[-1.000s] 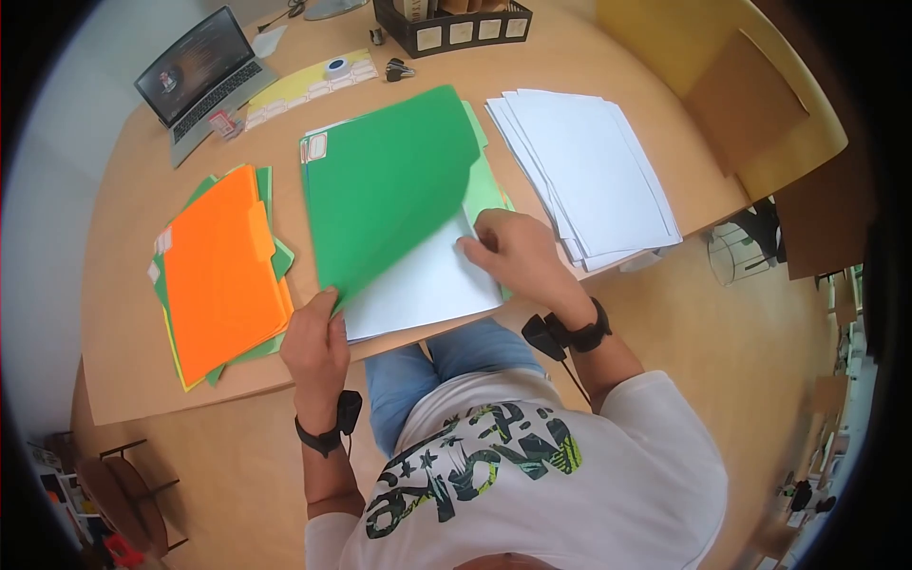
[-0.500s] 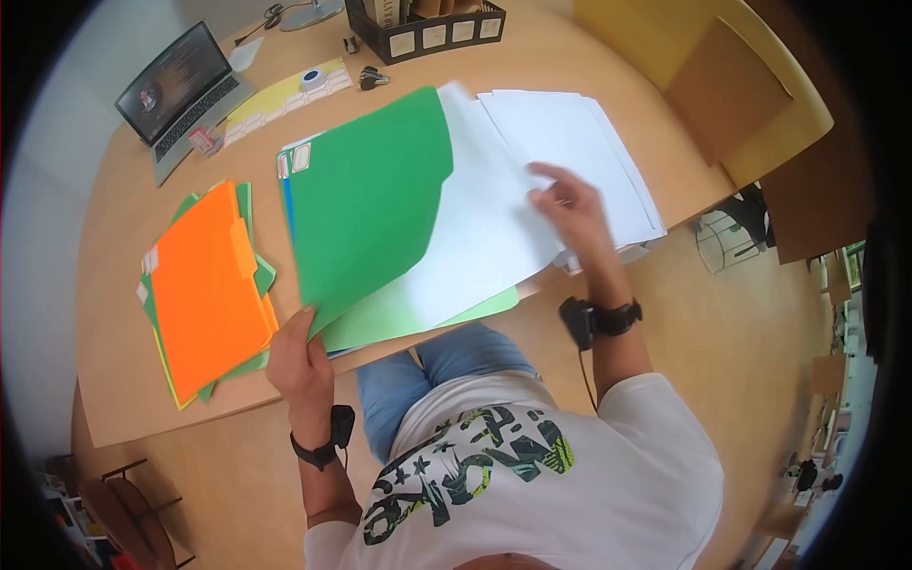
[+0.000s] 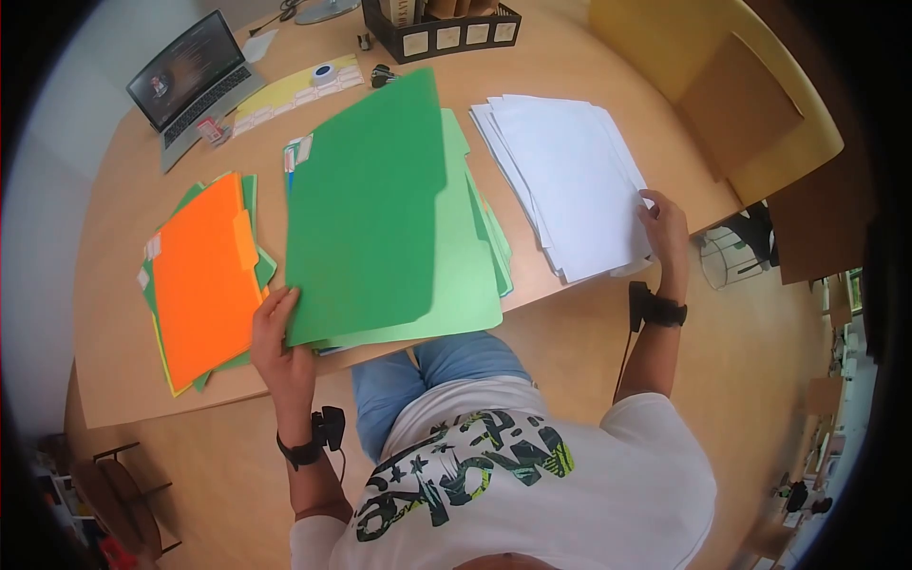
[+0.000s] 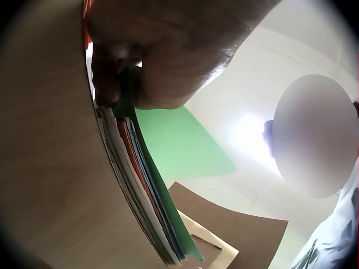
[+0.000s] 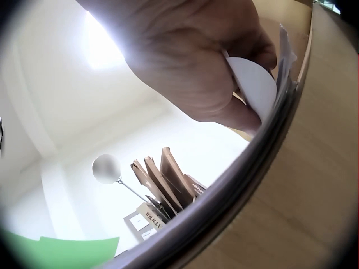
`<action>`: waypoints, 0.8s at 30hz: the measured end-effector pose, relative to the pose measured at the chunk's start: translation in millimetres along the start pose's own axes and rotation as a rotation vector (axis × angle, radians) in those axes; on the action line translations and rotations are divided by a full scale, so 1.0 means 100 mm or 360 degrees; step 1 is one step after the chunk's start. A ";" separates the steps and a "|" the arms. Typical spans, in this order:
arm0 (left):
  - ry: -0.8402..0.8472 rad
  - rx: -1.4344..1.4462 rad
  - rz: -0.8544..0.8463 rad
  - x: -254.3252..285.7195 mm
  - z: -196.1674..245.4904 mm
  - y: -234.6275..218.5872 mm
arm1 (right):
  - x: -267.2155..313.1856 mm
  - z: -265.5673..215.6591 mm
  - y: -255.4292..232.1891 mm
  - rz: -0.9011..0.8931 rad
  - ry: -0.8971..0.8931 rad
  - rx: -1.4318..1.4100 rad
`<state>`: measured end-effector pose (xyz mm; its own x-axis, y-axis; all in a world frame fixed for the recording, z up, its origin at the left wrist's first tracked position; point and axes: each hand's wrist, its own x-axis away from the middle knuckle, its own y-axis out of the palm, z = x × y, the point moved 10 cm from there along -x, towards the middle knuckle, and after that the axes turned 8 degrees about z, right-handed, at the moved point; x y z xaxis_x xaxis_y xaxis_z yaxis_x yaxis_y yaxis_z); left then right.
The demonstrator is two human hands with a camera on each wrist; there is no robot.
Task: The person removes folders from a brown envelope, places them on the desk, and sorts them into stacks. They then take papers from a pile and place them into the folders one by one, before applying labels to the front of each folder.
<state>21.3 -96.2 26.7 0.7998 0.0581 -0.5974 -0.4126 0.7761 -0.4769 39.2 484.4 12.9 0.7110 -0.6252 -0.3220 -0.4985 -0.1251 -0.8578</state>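
My left hand (image 3: 283, 347) pinches the lower left corner of a green file folder (image 3: 366, 209). Its dark green cover is raised and its light green inside (image 3: 465, 285) shows below and to the right. In the left wrist view, thumb and fingers meet on the folder (image 4: 185, 137), over a pile of more folders (image 4: 137, 179). At the right edge of a stack of white paper (image 3: 560, 190) is my right hand (image 3: 665, 228). The right wrist view has its thumb and fingers around a curled corner of a paper sheet (image 5: 255, 87).
Left of the green folder lies a pile topped by an orange folder (image 3: 201, 285). Behind stand a laptop (image 3: 190, 85), a yellow label sheet (image 3: 294, 90), a tape roll (image 3: 325, 74), a stapler-like black item (image 3: 382, 76) and a black organizer (image 3: 437, 36). A yellow chair (image 3: 817, 133) borders the right.
My right hand has moved the white sheet from the green folder rightward onto the paper stack, then shifted to the stack's right edge. My left hand still holds the green folder, its cover raised.
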 end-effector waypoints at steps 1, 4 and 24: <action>0.0009 0.0045 0.0008 0.00 0.00 0.02 | 0.00 0.01 0.01 0.0019 -0.0022 0.0028; -0.0047 0.0172 0.0023 0.02 -0.08 0.03 | -0.01 0.09 0.09 0.0073 -0.0051 0.0103; -0.0564 -0.0183 0.0826 0.10 -1.52 -1.90 | -0.01 0.04 0.18 0.0552 -0.0215 0.0308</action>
<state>41.7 -339.0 13.1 0.5707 0.6278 -0.5293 -0.8135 0.5198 -0.2607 31.7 485.4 -3.9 0.5823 -0.4964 -0.6438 -0.6268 0.2301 -0.7444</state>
